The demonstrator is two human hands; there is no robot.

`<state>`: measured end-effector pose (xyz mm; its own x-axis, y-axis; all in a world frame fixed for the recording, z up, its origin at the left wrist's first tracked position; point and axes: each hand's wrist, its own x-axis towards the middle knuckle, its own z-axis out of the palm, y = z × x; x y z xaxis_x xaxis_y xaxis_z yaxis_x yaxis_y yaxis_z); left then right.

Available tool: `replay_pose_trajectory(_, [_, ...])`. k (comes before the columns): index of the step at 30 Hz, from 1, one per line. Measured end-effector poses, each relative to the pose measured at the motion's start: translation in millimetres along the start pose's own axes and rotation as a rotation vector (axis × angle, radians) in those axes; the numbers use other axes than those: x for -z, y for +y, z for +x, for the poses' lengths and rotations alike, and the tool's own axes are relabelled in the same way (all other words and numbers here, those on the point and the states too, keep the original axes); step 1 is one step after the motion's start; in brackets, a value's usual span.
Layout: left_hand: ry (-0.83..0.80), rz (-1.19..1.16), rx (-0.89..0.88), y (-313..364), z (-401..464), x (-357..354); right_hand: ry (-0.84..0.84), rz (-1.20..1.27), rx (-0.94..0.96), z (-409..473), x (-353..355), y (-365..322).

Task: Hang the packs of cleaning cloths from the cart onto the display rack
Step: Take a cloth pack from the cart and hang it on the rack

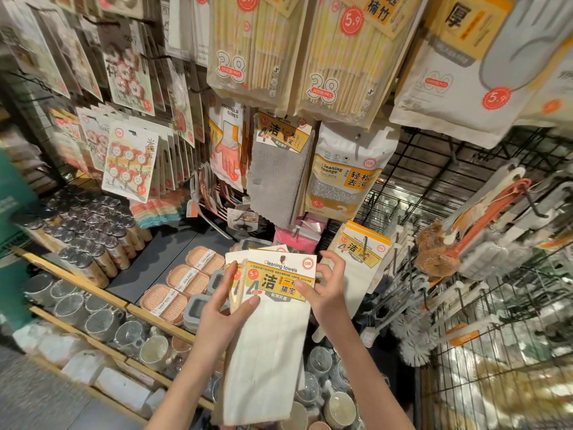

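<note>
Left hand (224, 301) pinched white cleaning-towel packs with yellow header cards (273, 318), right hand (327, 288) thumb on card, fingers spread curled, black wire-grid display rack (434, 169) behind, wooden shelf edge (93, 293) of glass mugs below left.

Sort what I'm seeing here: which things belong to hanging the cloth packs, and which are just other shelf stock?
Job:
- white cleaning towel packs held in left hand and right hand
- white towel packs already hanging
- grey cleaning towel pack on the rack
- wire display rack

Just stock:
- cleaning sponge pack
- chopstick packs
- household gloves
- soap boxes
- brushes
</note>
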<state>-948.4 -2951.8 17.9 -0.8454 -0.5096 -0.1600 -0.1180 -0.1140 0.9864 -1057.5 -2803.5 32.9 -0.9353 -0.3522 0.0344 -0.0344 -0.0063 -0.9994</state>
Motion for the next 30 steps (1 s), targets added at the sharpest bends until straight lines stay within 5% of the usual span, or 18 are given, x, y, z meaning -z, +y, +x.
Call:
replay_pose_trajectory(10, [0.062, -0.035, -0.068, -3.1, 4.4, -3.4, 0.084, 0.105, -0.082, 1.8, 39.1, 12.2])
replay_pose_trajectory(30, [0.085, -0.042, -0.037, -15.0, 19.2, 1.0, 0.431, -0.118, -0.099, 57.3, 137.7, 63.7])
